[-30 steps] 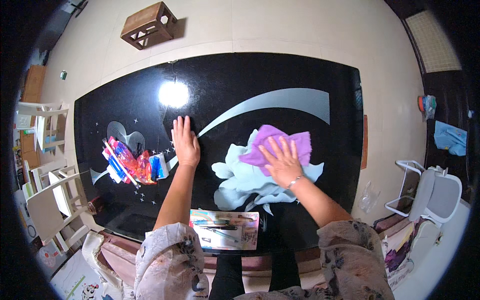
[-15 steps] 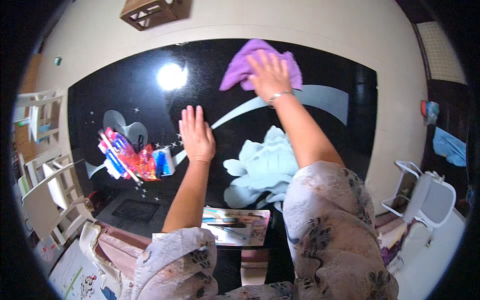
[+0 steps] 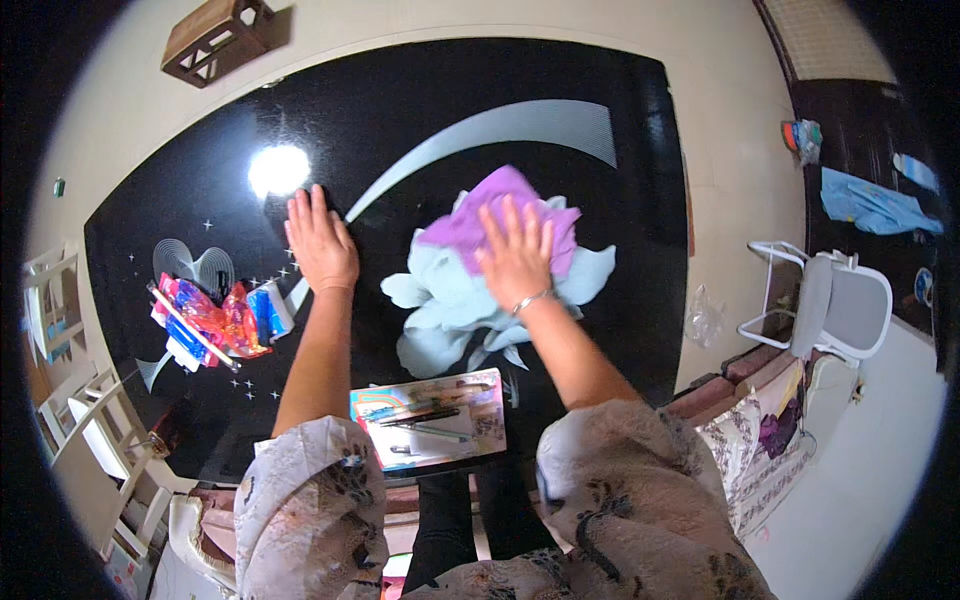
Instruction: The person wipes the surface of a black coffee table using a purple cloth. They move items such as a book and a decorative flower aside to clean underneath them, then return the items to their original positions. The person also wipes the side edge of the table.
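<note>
My right hand (image 3: 516, 252) lies flat with its fingers spread on a crumpled purple cloth (image 3: 500, 190), pressing it against the table. The cloth covers part of a large pale flower pattern (image 3: 435, 335) on the glossy black tabletop (image 3: 470, 75). My left hand (image 3: 322, 240) rests palm down on the bare black surface, fingers stretched out and nothing in them. Left of it sits a pile of colourful plastic packets (image 3: 215, 315) with a thin white stick across them. Close to my body, between my forearms, is a flat case or box (image 3: 430, 415) with several pens on it.
A brown wooden stool (image 3: 210, 45) stands on the floor beyond the far left edge. White chairs (image 3: 90, 450) crowd the left side. At the right are a grey and white chair (image 3: 840, 300) and a clear plastic bag (image 3: 705, 315). A cushioned seat (image 3: 740, 430) is at the near right.
My right hand has drawn the purple cloth back from the far table edge onto the flower pattern. My left hand stays flat on the table. The whole view has shifted and turned.
</note>
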Tool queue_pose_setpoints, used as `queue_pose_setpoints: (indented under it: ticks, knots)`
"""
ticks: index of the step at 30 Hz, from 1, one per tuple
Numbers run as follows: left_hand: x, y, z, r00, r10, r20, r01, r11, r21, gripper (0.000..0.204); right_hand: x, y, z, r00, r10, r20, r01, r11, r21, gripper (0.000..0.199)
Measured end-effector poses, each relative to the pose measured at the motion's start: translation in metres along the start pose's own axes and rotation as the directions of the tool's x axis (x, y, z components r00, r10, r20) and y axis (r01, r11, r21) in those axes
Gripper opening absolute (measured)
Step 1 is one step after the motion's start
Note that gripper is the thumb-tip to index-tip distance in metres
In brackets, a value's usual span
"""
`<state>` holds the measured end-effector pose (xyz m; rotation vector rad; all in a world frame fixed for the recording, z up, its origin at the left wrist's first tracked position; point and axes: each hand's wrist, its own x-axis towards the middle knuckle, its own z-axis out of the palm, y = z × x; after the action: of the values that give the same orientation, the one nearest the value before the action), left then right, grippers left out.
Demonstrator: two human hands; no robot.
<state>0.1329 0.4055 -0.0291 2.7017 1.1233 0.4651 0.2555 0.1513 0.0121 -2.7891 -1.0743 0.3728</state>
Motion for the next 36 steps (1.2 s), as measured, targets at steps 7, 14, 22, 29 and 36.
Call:
queue_pose_setpoints:
  ticks: [7, 14, 22, 29, 36]
  knots:
    - [0.003, -0.005, 0.012, 0.995, 0.083, -0.063, -0.085, 0.996, -0.037, 0.046, -0.138, 0.078, -0.007, 0.985, 0.171, 0.024, -0.169, 0.983, -0.064, 0.068]
    - [0.0, 0.004, -0.005, 0.995, 0.076, -0.066, -0.079, 0.996, -0.051, 0.039, -0.186, 0.126, 0.003, 0.955, 0.235, -0.18, -0.246, 0.968, -0.042, 0.072]
    - [-0.001, 0.01, -0.012, 0.999, 0.009, -0.036, -0.011, 0.998, -0.055, 0.047, -0.078, -0.028, 0.016, 0.972, 0.23, 0.044, -0.23, 0.973, -0.013, 0.073]
    - [0.0, 0.005, -0.011, 0.997, -0.039, -0.068, 0.019, 0.961, -0.275, 0.049, 0.026, -0.142, 0.023, 0.986, 0.127, -0.109, -0.128, 0.992, -0.01, 0.069]
    - [0.002, 0.003, -0.02, 0.998, -0.031, 0.06, 0.054, 0.895, -0.442, 0.053, 0.057, -0.166, 0.043, 0.947, 0.218, -0.234, -0.243, 0.966, -0.083, 0.062]
